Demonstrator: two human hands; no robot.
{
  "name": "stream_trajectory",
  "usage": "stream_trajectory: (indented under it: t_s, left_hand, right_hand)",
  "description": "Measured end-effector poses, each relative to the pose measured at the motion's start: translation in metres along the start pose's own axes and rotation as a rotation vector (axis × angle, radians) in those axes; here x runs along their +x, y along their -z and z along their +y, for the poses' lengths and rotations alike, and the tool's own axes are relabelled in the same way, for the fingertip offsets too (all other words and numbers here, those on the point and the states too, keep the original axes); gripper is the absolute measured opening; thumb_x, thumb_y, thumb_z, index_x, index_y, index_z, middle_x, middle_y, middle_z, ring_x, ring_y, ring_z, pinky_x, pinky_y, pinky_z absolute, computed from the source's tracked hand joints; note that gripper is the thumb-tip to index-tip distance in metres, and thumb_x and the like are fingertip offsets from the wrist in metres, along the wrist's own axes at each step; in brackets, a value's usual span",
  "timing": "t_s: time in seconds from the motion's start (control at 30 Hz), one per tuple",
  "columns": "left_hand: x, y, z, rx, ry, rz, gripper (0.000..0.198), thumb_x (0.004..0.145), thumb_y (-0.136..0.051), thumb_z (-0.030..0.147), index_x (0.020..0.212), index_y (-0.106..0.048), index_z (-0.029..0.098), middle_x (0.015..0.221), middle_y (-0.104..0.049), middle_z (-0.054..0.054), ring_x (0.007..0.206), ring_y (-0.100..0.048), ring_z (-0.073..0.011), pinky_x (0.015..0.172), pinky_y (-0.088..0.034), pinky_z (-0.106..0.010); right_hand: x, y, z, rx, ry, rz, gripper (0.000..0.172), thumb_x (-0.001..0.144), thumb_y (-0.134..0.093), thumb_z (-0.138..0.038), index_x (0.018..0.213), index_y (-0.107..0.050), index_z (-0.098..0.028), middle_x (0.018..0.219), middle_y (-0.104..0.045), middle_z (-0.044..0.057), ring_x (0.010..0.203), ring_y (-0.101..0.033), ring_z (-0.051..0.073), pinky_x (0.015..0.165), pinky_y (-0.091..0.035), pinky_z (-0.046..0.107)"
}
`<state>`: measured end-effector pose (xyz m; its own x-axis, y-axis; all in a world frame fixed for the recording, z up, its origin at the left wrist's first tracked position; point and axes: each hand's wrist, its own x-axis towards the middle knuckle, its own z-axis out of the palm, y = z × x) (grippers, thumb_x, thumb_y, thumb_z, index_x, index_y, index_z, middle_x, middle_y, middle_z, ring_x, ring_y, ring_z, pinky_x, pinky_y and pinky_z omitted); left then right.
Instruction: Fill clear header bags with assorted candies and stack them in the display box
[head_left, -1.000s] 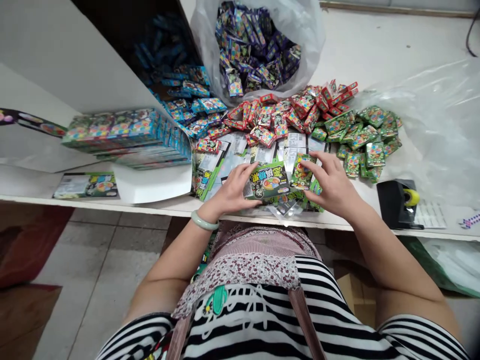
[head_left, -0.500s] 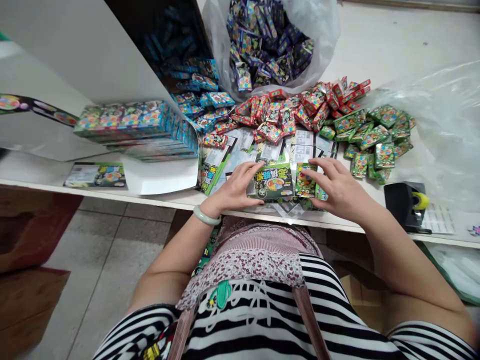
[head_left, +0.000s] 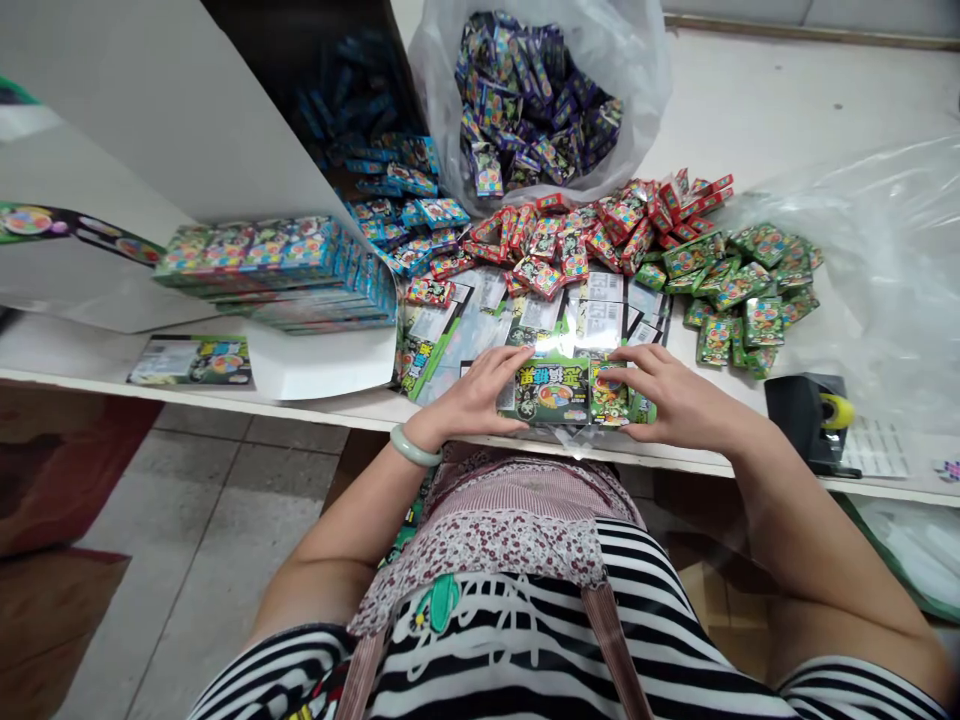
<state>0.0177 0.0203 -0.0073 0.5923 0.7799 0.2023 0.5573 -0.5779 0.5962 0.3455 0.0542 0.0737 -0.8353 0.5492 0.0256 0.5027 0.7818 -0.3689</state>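
Note:
A black and green printed candy pack [head_left: 555, 390] with yellow lettering lies flat near the table's front edge. My left hand [head_left: 480, 392] grips its left end, fingers on the far edge and thumb on the near edge. Against the pack's right end sits a small green candy box [head_left: 609, 397]. My right hand [head_left: 667, 395] closes round that box from the right, fingers above and thumb below. Beneath and behind them are several flat printed packs [head_left: 536, 310] with white labels. Clear plastic [head_left: 574, 440] sticks out at the table edge below the pack.
Loose red boxes [head_left: 540, 275], green boxes [head_left: 757, 290] and blue boxes [head_left: 420, 240] are piled behind. A clear bag [head_left: 637, 90] holds purple boxes. Stacked boxes [head_left: 285, 270] fill a white carton [head_left: 322, 360] at left. A tape dispenser [head_left: 802, 425] stands at right.
The view has shifted slightly, so the table appears a little lower. The pack and the small green box now sit closer together between my hands.

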Motion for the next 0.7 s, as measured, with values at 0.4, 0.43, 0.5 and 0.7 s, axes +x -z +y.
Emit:
stream_trajectory:
  t_s: [0.4, 0.43, 0.5, 0.7]
  left_hand:
    - [-0.003, 0.008, 0.003, -0.087, -0.04, -0.03, 0.105, 0.077, -0.08, 0.05, 0.159, -0.019, 0.028, 0.151, -0.04, -0.017, 0.139, -0.043, -0.0356, 0.115, -0.042, -0.059]
    - [-0.002, 0.009, 0.004, -0.075, -0.04, -0.024, 0.104, 0.077, -0.079, 0.05, 0.159, -0.019, 0.028, 0.151, -0.04, -0.017, 0.139, -0.043, -0.0358, 0.115, -0.042, -0.059]
    - [-0.001, 0.008, 0.004, -0.061, -0.037, -0.023, 0.104, 0.077, -0.079, 0.051, 0.159, -0.019, 0.028, 0.15, -0.041, -0.017, 0.138, -0.044, -0.0361, 0.115, -0.042, -0.059]
    - [0.004, 0.003, 0.004, -0.094, -0.035, -0.014, 0.101, 0.077, -0.079, 0.05, 0.158, -0.023, 0.028, 0.149, -0.042, -0.017, 0.138, -0.045, -0.0369, 0.115, -0.042, -0.059]
  right_hand:
    - [0.002, 0.007, 0.001, 0.177, 0.057, -0.069, 0.058, 0.079, -0.072, -0.028, 0.135, -0.057, -0.024, 0.139, -0.055, 0.014, 0.126, -0.053, 0.031, 0.105, -0.048, 0.054]
    - [0.002, 0.006, 0.001, 0.163, 0.048, -0.063, 0.058, 0.08, -0.072, -0.028, 0.136, -0.057, -0.024, 0.139, -0.054, 0.015, 0.127, -0.053, 0.032, 0.105, -0.048, 0.054]
    - [0.002, 0.002, 0.003, 0.121, 0.007, -0.03, 0.06, 0.08, -0.072, -0.028, 0.138, -0.056, -0.023, 0.14, -0.053, 0.017, 0.127, -0.053, 0.034, 0.105, -0.048, 0.056]
    - [0.012, -0.009, 0.005, 0.11, -0.045, 0.022, 0.059, 0.082, -0.072, -0.034, 0.138, -0.055, -0.023, 0.142, -0.051, 0.02, 0.132, -0.05, 0.036, 0.107, -0.046, 0.059]
